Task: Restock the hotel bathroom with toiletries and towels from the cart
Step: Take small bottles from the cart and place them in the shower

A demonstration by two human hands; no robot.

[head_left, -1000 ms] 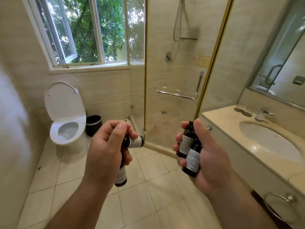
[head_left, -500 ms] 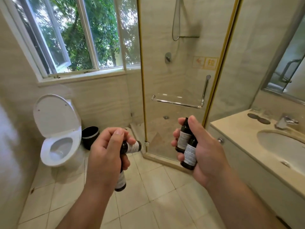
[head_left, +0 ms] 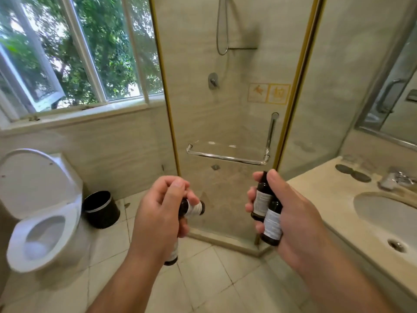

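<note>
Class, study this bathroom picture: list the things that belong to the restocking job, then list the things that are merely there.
Belong to the job: left hand, gripping two dark toiletry bottles; right hand, gripping two more bottles; vanity counter, a likely spot for them.
Merely there: toilet, black bin, window, shower rail, mirror.

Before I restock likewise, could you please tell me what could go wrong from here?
The left hand grips crossed bottles; its lower bottle pokes out below the palm and could slip onto the tiled floor. With the right hand gripping a second pair, no hand is free for the shower door handle.
</note>
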